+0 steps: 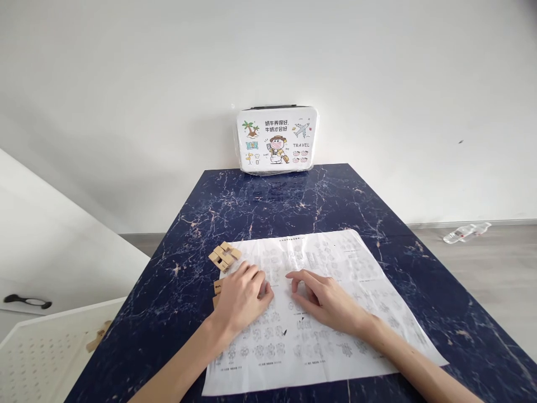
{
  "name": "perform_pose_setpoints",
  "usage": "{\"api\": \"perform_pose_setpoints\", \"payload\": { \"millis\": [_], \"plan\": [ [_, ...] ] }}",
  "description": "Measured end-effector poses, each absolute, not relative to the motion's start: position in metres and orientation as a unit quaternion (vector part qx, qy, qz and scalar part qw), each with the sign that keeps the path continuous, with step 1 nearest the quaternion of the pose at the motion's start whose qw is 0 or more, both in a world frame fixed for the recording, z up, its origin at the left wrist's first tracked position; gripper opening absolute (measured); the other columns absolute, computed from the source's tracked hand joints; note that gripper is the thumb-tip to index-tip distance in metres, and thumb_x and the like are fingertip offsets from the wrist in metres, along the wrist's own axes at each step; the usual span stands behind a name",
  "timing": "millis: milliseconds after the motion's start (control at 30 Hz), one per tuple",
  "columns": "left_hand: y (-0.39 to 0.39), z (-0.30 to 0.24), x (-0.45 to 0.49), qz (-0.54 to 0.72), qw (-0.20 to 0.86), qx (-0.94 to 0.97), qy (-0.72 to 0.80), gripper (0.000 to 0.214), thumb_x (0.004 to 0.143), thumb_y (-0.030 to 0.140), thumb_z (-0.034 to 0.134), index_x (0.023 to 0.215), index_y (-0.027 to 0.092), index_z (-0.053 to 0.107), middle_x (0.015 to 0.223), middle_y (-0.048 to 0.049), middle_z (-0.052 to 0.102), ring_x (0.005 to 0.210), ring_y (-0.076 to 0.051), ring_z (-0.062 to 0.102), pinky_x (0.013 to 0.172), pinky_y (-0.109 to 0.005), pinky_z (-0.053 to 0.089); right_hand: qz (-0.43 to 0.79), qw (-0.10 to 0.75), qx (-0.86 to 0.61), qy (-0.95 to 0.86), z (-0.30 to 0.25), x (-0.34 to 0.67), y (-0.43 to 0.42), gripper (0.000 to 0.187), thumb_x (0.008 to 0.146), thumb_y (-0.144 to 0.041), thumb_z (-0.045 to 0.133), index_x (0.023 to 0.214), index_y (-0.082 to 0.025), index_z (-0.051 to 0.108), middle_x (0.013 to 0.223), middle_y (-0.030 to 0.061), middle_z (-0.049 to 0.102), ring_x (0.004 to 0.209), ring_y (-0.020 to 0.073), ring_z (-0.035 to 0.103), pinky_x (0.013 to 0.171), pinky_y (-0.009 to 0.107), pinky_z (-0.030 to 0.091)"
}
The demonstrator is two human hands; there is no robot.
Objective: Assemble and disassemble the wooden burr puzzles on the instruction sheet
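Wooden blocks (224, 256) sit at 11 o'clock from the left hand (243, 296). Its fingers curl together on the paper (344, 252), hiding what is under. At 3 o'clock, the right hand (325, 299) spreads bent fingers, touching paper.

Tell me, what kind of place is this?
Probably a room in someone's home. A blue marble-look table stands against a bare white wall, a cartoon travel case leans there, and a printed sheet lies on the table with wooden blocks at its edge.
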State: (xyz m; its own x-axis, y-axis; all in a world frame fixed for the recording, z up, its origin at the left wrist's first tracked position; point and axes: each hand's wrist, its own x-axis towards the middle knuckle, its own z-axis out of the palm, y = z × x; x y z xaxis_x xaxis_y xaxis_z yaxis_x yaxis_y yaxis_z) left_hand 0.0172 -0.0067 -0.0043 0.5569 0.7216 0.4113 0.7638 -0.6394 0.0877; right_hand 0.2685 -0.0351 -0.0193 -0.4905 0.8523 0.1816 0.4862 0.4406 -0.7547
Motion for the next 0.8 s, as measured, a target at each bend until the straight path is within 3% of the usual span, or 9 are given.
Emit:
{"api": "perform_pose_setpoints", "payload": {
  "millis": [300,467,700,800],
  "plan": [
    [-0.001,-0.001,0.007,-0.194,0.036,-0.887,-0.417,0.033,0.087,0.004,0.056,0.06,0.021,0.048,0.065,-0.001,0.06,0.063,-0.018,0.058,0.054,-0.031,0.045,0.321,0.278,-0.418,-0.803,-0.019,0.269,-0.035,0.029,0.109,-0.026,0.05,0.137,-0.023,0.055,0.11,0.0053,0.073,0.056,0.0104,0.06,0.056,0.029,0.047],
    [0.004,0.003,0.004,-0.196,0.036,-0.897,-0.394,0.03,0.092,0.005,0.053,0.066,0.02,0.053,0.07,-0.0011,0.063,0.065,-0.018,0.06,0.058,-0.031,0.047,0.32,0.275,-0.42,-0.803,-0.02,0.269,-0.035,0.028,0.109,-0.025,0.051,0.136,-0.023,0.056,0.111,0.0053,0.074,0.056,0.0103,0.061,0.057,0.03,0.047],
    [-0.009,0.005,0.018,-0.212,-0.003,-0.908,-0.361,0.011,0.105,0.023,0.056,0.1,0.019,0.064,0.101,-0.008,0.07,0.099,-0.028,0.068,0.088,-0.046,0.06,0.309,0.281,-0.413,-0.809,-0.02,0.269,-0.035,0.027,0.111,-0.027,0.05,0.137,-0.024,0.056,0.111,0.0059,0.073,0.057,0.0109,0.062,0.058,0.03,0.05],
    [-0.014,0.001,0.022,-0.193,-0.031,-0.919,-0.341,0.025,0.11,0.037,0.054,0.125,0.018,0.062,0.129,-0.014,0.069,0.124,-0.035,0.065,0.1,-0.053,0.059,0.311,0.285,-0.409,-0.809,-0.019,0.269,-0.035,0.027,0.112,-0.029,0.05,0.138,-0.024,0.056,0.111,0.0059,0.073,0.057,0.0108,0.063,0.057,0.03,0.051]
  ]
}}
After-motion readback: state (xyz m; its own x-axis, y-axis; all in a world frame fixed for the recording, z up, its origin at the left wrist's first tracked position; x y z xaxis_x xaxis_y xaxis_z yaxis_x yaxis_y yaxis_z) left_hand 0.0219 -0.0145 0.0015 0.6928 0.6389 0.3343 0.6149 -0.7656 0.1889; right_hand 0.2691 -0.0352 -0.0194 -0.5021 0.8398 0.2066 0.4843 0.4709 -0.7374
